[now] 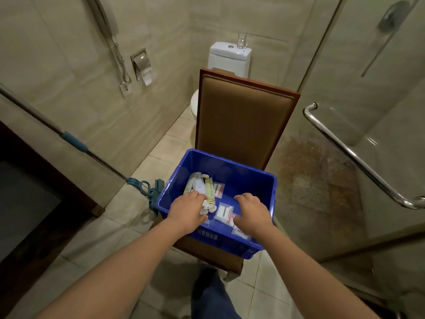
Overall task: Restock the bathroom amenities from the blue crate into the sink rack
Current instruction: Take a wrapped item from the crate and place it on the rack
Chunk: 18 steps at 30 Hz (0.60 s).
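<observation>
The blue crate (232, 178) stands on the seat of a brown chair (241, 123). Inside it lie small tubes and packets (200, 184) at the left and clear flat sachets (224, 211) in the middle. My left hand (187, 209) reaches into the crate and lies over the tubes, fingers bent down onto them; its fingertips are hidden. My right hand (253, 212) hovers palm down over the sachets at the crate's near right, fingers loosely curved and thumb spread. The sink rack is not in view.
A white toilet (227, 57) with a glass (242, 40) on its tank stands behind the chair. A mop (73, 141) leans at the left beside a dark wood cabinet (34, 180). The glass shower door's steel handle (345, 153) juts out at the right.
</observation>
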Tool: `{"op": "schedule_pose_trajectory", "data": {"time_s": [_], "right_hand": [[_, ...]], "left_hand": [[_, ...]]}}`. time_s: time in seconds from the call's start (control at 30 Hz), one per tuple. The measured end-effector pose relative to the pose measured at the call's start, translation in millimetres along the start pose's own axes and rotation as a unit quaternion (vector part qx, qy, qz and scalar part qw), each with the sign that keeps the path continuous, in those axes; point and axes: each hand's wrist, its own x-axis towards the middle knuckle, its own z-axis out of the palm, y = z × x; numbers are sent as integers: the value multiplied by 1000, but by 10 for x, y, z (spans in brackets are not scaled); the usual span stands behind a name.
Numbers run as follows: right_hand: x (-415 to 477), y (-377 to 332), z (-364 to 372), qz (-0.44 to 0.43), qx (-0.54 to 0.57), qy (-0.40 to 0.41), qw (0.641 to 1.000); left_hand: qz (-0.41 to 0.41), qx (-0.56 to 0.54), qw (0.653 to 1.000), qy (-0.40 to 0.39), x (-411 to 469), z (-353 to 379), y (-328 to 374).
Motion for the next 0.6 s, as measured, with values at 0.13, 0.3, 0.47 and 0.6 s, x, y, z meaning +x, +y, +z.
{"op": "schedule_pose_trajectory", "data": {"time_s": [0.13, 0.3, 0.47, 0.6], "right_hand": [[383, 104, 121, 20, 12, -36, 999], [842, 262, 350, 51, 33, -82, 995], [1286, 421, 627, 80, 50, -131, 987], [1591, 564, 892, 100, 68, -170, 978]], "left_hand": [[4, 2, 999, -35, 414, 104, -133], [6, 1, 996, -94, 967, 297, -262], [12, 8, 987, -160, 1557, 546, -377], [18, 8, 980, -200, 1976, 841, -446]]}}
